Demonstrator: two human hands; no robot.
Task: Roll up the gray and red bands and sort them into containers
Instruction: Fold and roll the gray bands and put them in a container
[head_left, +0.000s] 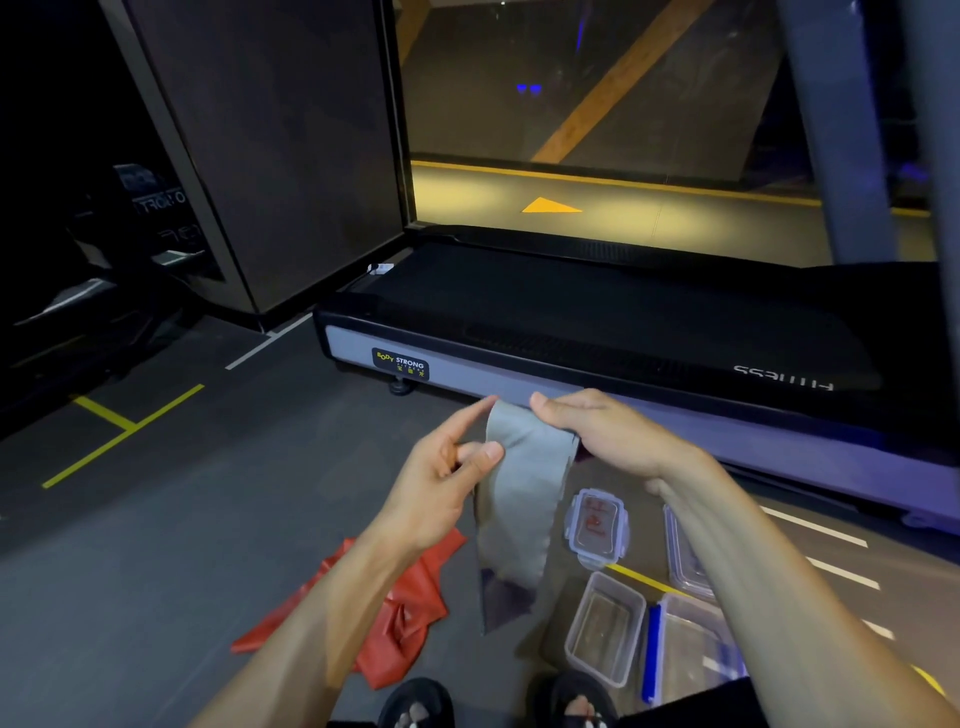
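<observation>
Dim gym flooring of dark gray rubber (156, 545) fills the lower view, marked at the far left with thin yellow tape lines (122, 431), while a dark mirrored wall panel (260, 156) rises behind them. Moving right, a crumpled red elastic band (410, 618) lies in a loose heap on the floor, partly hidden beneath the person's left forearm. Above it, the left hand (447, 467) has its thumb pressed against the left edge of a long flat gray elastic band (519, 509), with the forefinger stretched up toward the band's top and the other fingers curled behind. That gray band hangs upright in the air between both hands, its darker lower tip dangling just over the floor near the person's black sandals (415, 706). At the band's upper right corner, the right hand (608, 436) clamps the top edge, fingers folded over it and thumb pointing left. Behind the hands stands a black treadmill with a silver side rail (597, 322), carrying a small logo plate. Lower right, on the floor, sit clear plastic boxes: a small lidded clear container with clip tabs (597, 525), an open rectangular clear tub (605, 623) below it, and farther right another clear tub with a blue clip (691, 644), partly covered by the right forearm. White stripes (831, 551) cross the floor at the far right.
</observation>
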